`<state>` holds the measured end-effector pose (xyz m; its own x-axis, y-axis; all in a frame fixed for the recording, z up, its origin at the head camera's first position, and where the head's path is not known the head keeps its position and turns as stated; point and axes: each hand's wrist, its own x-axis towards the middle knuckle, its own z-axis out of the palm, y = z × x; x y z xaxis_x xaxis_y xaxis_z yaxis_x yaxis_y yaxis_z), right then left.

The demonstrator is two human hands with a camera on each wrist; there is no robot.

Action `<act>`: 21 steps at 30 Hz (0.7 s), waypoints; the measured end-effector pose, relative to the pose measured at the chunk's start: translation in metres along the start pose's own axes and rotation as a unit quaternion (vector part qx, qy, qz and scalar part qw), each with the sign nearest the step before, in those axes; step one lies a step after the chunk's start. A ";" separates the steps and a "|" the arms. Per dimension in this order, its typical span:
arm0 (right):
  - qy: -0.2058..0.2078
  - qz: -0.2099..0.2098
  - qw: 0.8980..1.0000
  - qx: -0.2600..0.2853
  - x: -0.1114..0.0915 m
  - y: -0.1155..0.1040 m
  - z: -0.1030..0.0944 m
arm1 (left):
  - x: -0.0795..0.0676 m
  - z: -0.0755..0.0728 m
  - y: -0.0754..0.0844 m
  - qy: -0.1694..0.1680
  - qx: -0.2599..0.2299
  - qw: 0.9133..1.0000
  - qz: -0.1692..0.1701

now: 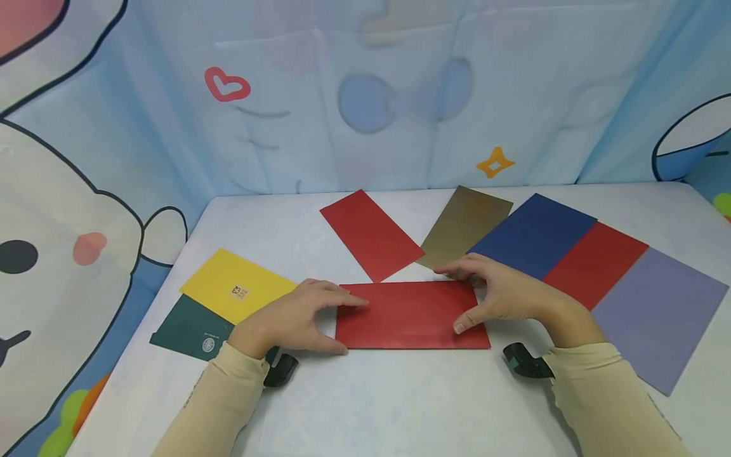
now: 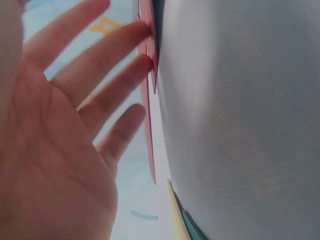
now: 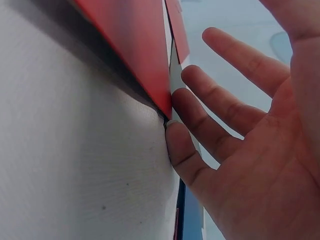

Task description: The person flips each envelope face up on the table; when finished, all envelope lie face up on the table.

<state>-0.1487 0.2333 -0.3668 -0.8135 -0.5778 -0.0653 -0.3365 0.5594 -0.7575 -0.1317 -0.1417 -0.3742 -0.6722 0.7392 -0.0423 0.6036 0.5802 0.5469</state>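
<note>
A flat red envelope (image 1: 408,320) lies lengthwise on the white table in the head view, between my two hands. My left hand (image 1: 299,316) is at its left end, with fingertips over its upper left corner and the thumb by the lower left one. In the left wrist view the fingers (image 2: 117,92) are spread and nearly straight, two tips right at a red edge. My right hand (image 1: 502,292) is at the other end, its thumb over the red surface and its fingers by the upper right corner. The right wrist view shows these fingers (image 3: 220,97) apart and loosely bent beside the red corner.
Another red envelope (image 1: 371,235) and a gold one (image 1: 465,225) lie behind. To the right, blue (image 1: 533,235), red (image 1: 596,263) and lavender (image 1: 659,317) pieces form a row. Yellow (image 1: 237,282) and dark green (image 1: 191,327) ones lie left. A printed curtain (image 1: 285,146) hangs behind the table.
</note>
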 end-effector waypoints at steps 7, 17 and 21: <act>-0.007 -0.007 1.000 0.003 0.000 0.000 -0.001 | -0.001 -0.003 -0.001 -0.010 -0.076 0.996 0.045; -0.021 -0.028 0.999 0.020 -0.002 0.000 -0.002 | -0.004 -0.008 0.004 -0.009 -0.102 0.993 0.057; -0.025 -0.031 0.999 0.035 -0.004 -0.004 -0.004 | -0.004 -0.009 0.007 -0.006 -0.111 0.992 0.065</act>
<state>-0.1460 0.2357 -0.3609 -0.7670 -0.6397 -0.0487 -0.3490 0.4798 -0.8050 -0.1289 -0.1440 -0.3624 -0.5896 0.8071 0.0319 0.5740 0.3909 0.7195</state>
